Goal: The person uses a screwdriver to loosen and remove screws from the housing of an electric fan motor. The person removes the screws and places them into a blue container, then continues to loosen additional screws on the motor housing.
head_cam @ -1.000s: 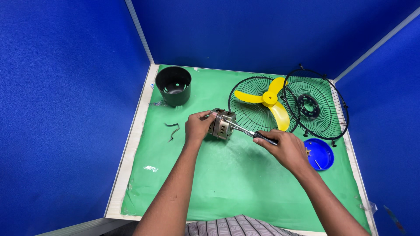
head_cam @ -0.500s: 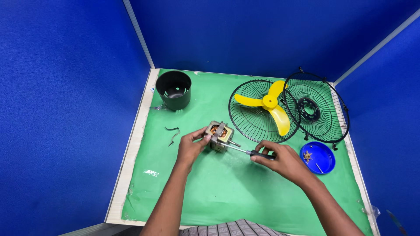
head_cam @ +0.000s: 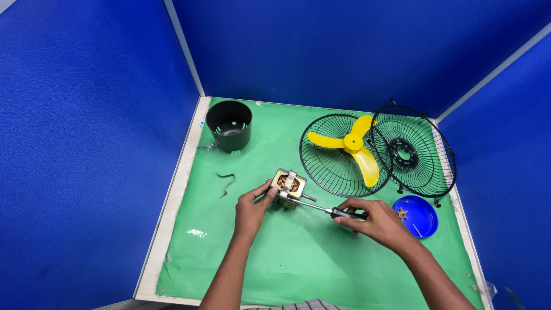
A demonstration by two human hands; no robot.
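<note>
The left hand (head_cam: 251,209) is still pinching the motor (head_cam: 288,187), now lower on the worktop (head_cam: 298,264); the right hand (head_cam: 376,221) keeps gripping the screwdriver (head_cam: 328,210).

Left hand (head_cam: 251,209) mid-scene, fingers curled, gripping. Right hand (head_cam: 376,221) to its right, fist closed. Forearms converge from near edge.

Fan grilles (head_cam: 379,155) crowd right; mat (head_cam: 298,264) front open.
</note>
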